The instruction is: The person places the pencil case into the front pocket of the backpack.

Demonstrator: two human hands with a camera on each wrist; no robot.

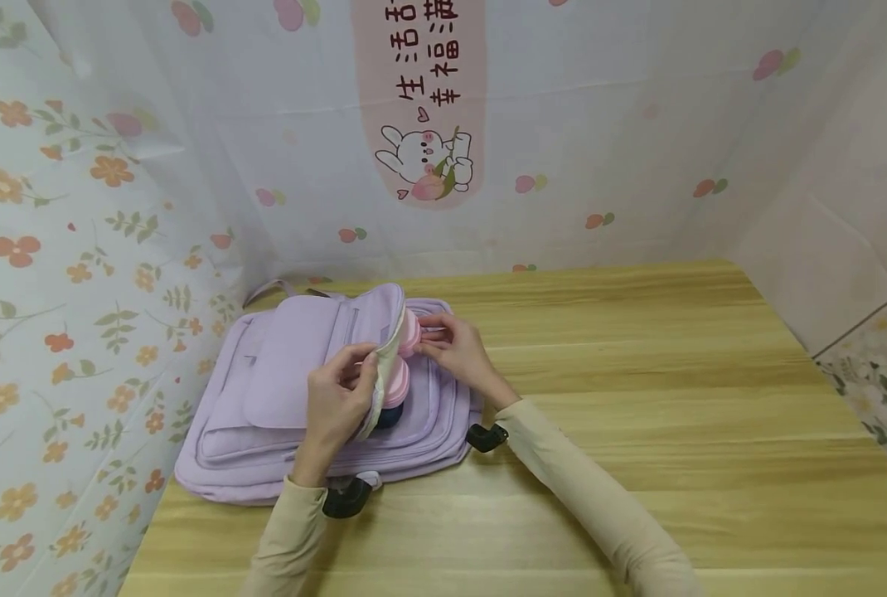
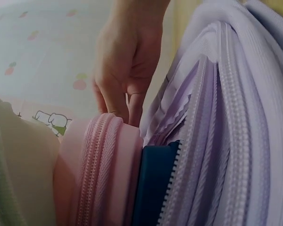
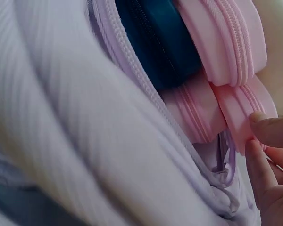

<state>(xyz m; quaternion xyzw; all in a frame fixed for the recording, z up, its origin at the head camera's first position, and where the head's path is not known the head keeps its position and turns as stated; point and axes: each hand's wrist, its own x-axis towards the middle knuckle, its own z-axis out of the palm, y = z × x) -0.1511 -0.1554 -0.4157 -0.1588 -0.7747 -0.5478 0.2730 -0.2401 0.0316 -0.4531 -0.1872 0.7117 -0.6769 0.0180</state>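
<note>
A lavender backpack lies on the table with its front pocket unzipped. My left hand pinches the pocket's pale-lined edge and holds it up. Inside the opening sit pink zipped cases and a dark blue zipped case. At the far end of the opening, my right hand pinches the corner of a pink zipped case between thumb and fingers. That case stands partly within the pocket, beside another pink case. The lower parts of the cases are hidden by the pocket.
The wood-grain table extends to the right of the backpack. Printed cloth hangs behind the table, and flowered cloth hangs on the left. Black wrist mounts sit under both forearms.
</note>
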